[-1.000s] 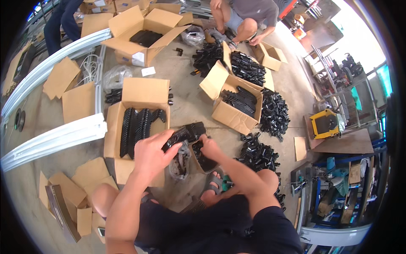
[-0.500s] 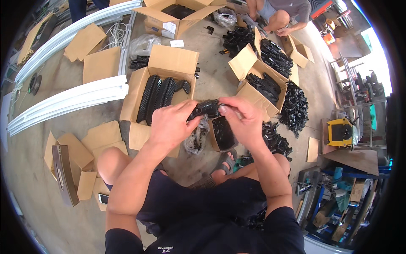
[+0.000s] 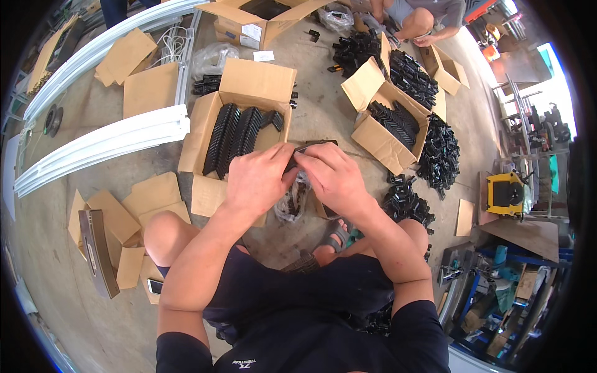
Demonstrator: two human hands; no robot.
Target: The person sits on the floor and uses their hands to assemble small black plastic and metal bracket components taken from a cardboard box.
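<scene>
My left hand [image 3: 261, 178] and my right hand [image 3: 333, 177] meet in front of me, both closed on a small black part [image 3: 291, 163], seemingly plastic. Fingers cover most of it, so its exact kind is hidden. Below the hands, a clear plastic bag [image 3: 288, 207] with small dark pieces lies on the floor. Beside it, my right hand largely hides a small box [image 3: 324, 210]. Just beyond my left hand stands an open cardboard box [image 3: 193, 140] with neat rows of black parts [image 3: 231, 140] inside.
Another open carton [image 3: 376, 147] holds black parts at the right, with loose heaps [image 3: 439, 155] around it. White metal profiles [image 3: 102, 149] lie left. A phone [image 3: 155, 286] rests near my left knee. Another person [image 3: 418, 22] crouches at the far right beside a yellow-framed machine's side [image 3: 505, 194].
My right hand has shifted left and turned over the black part, so less of it shows. The hands are closer together. The view has shifted slightly.
</scene>
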